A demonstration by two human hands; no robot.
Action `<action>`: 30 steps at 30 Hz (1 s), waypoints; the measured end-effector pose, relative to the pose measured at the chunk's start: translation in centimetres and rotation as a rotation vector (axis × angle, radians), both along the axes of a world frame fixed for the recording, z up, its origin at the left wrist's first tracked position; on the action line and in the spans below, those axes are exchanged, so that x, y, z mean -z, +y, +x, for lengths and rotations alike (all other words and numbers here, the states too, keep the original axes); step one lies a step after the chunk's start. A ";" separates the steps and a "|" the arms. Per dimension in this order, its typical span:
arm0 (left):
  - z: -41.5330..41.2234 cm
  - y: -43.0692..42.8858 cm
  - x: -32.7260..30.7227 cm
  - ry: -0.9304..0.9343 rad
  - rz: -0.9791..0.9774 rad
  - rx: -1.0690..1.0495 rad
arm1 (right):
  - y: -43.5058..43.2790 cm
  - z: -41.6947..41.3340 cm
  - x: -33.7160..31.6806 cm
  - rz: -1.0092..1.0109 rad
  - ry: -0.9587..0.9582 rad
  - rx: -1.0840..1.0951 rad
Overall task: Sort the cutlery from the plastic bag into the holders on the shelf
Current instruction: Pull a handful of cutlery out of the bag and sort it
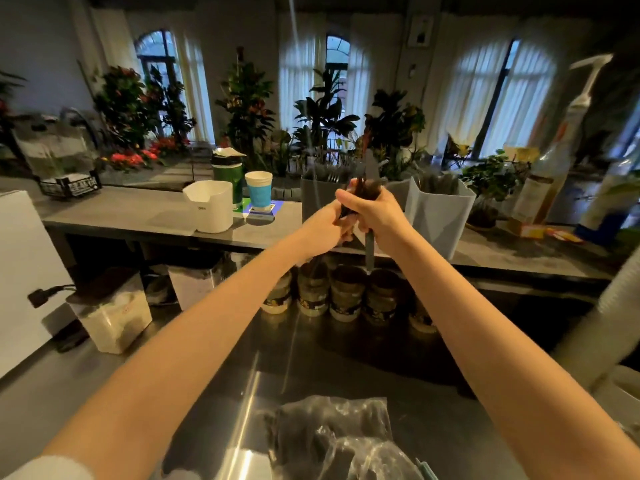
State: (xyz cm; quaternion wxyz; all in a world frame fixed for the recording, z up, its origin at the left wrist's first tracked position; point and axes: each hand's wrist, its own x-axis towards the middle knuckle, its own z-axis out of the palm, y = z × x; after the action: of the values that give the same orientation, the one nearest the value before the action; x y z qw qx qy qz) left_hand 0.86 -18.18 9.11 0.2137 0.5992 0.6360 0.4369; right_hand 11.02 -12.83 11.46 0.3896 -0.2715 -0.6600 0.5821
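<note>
Both arms reach forward over the steel counter toward the grey shelf (145,216). My left hand (329,225) and my right hand (375,214) together grip a bundle of dark plastic cutlery (367,188), held upright in front of the grey holders. One knife-like piece (370,251) hangs down below my right hand. A grey holder (317,199) with forks stands just behind my hands, and a second grey holder (440,216) stands to the right. The clear plastic bag (336,434) with dark cutlery inside lies on the counter at the bottom.
On the shelf stand a white container (211,206), a blue-banded paper cup (259,192) and a green tin (227,176). Pump bottles (550,161) stand at the right. Several jars (346,294) and a tub (112,313) sit under the shelf. Plants line the back.
</note>
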 end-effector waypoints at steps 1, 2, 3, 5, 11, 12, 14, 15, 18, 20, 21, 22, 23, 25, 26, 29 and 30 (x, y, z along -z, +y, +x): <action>-0.6 0.6 -0.6 0.039 0.015 0.000 | 0.5 -0.8 -0.6 0.002 0.021 0.024; -1.3 1.2 -1.0 0.077 0.030 -0.004 | 1.0 -1.6 -1.2 0.014 0.036 0.044; -2.0 1.9 -1.4 0.105 0.052 0.000 | 1.7 -2.5 -1.7 0.030 0.041 0.061; -3.9 3.5 -2.0 0.170 0.051 0.015 | 3.0 -4.2 -2.4 0.056 0.050 0.080; -8.0 7.3 -5.7 0.206 -0.140 0.126 | 7.0 -7.9 -4.0 0.140 0.076 0.162; -8.5 7.9 -6.2 0.191 -0.152 0.165 | 7.5 -8.2 -4.3 0.187 0.066 0.158; -9.6 8.7 -6.7 0.215 -0.125 0.177 | 8.5 -8.7 -4.7 0.269 0.048 0.146; -10.1 9.1 -6.8 0.232 -0.079 0.151 | 8.8 -8.9 -4.9 0.297 0.047 0.146; -11.3 10.5 -6.7 0.300 0.114 0.057 | 10.1 -9.5 -5.3 0.365 0.061 0.185; -11.8 11.1 -6.8 0.348 0.199 0.022 | 10.7 -9.6 -5.7 0.377 0.088 0.189; -12.1 11.4 -6.8 0.367 0.232 0.007 | 10.9 -9.7 -5.8 0.378 0.095 0.185; -12.3 11.5 -6.9 0.382 0.262 -0.001 | 11.1 -9.6 -5.9 0.383 0.102 0.181; -12.4 11.6 -7.0 0.391 0.288 -0.006 | 11.2 -9.6 -6.0 0.389 0.115 0.175; -12.3 11.6 -7.2 0.394 0.334 0.005 | 11.5 -9.6 -6.2 0.398 0.150 0.164; -12.3 11.6 -7.3 0.389 0.356 0.009 | 11.6 -9.6 -6.2 0.406 0.160 0.166; -12.5 11.8 -7.5 0.348 0.404 0.015 | 11.7 -9.7 -6.6 0.441 0.180 0.179; -12.5 11.8 -7.7 0.325 0.419 0.021 | 11.7 -9.8 -6.7 0.455 0.187 0.179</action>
State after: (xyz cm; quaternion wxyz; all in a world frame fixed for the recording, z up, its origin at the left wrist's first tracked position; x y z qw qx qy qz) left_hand -11.69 -6.42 16.78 -0.0153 0.6993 0.5512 0.4549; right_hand 1.22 -1.16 18.20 0.5499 -0.1791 -0.7085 0.4043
